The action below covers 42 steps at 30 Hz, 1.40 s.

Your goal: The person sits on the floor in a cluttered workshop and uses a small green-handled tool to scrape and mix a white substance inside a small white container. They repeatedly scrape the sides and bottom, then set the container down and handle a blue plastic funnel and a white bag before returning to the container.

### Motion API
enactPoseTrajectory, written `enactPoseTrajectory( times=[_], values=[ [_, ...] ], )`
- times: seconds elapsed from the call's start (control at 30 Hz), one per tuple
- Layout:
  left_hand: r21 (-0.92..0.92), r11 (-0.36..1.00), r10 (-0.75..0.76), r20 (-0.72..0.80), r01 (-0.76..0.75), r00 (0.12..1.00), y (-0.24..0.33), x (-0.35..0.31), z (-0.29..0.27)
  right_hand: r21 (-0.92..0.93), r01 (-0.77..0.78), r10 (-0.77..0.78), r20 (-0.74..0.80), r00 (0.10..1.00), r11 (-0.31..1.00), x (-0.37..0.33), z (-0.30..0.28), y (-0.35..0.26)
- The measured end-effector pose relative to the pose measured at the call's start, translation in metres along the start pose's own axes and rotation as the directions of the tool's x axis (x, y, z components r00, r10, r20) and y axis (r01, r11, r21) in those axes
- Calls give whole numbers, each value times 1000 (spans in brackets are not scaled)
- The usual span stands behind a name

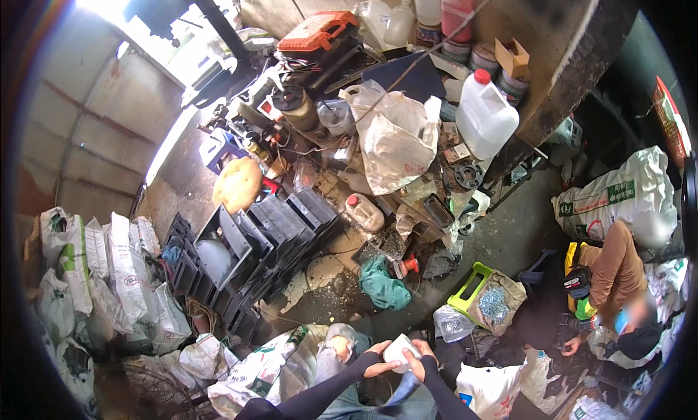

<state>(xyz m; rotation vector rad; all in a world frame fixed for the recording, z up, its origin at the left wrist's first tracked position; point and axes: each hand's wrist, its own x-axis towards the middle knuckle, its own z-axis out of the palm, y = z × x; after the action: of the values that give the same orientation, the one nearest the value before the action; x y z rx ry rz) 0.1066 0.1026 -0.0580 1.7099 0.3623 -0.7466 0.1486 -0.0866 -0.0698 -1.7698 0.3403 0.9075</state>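
Between my two hands, close above my lap, is a small pale white object with flat sides; its exact kind I cannot make out. My left hand (381, 360) grips the near left side of this white object (400, 346). On its right side my right hand (419, 356) is closed, with the thumb lying along its face. Both forearms wear dark sleeves, and blue jeans show beneath them. Ahead and right of my hands stands a lime-green crate (472, 291) beside a sack of shiny small metal pieces (494, 304). A clear plastic bag (452, 323) lies nearer.
Black metal parts (269, 238) are stacked at the left, beside white sacks (131, 275). A teal cloth (384, 283) lies on the floor ahead. Farther off, jugs, a white bag (396, 140) and an orange case (316, 32) crowd together. Another person (618, 267) works at the right.
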Motion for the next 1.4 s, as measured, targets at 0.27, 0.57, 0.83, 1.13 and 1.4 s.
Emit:
enactPoseTrajectory(
  times=[0.27, 0.57, 0.83, 1.13, 1.4],
  values=[
    [137, 984, 137, -164, -115, 977, 71, -4, -109, -442, 254, -167, 227, 959, 860, 22, 51, -156],
    [-90, 970, -238, -181, 225, 954, 42, -2, -294, -723, 270, -743, -478, 469, 636, 203, 12, -433],
    [-33, 970, -242, -123, 239, 963, 36, 19, -355, -975, -174, -621, -221, 752, 136, 305, 40, -523],
    [-7, 947, -320, -115, 321, 941, 73, 45, -398, -907, -141, -491, -340, 802, 397, 350, 18, -507],
    [70, 946, -309, -112, 318, 944, 57, 54, -415, -779, -225, -382, -510, 771, 585, 311, -10, -477]
  ],
)
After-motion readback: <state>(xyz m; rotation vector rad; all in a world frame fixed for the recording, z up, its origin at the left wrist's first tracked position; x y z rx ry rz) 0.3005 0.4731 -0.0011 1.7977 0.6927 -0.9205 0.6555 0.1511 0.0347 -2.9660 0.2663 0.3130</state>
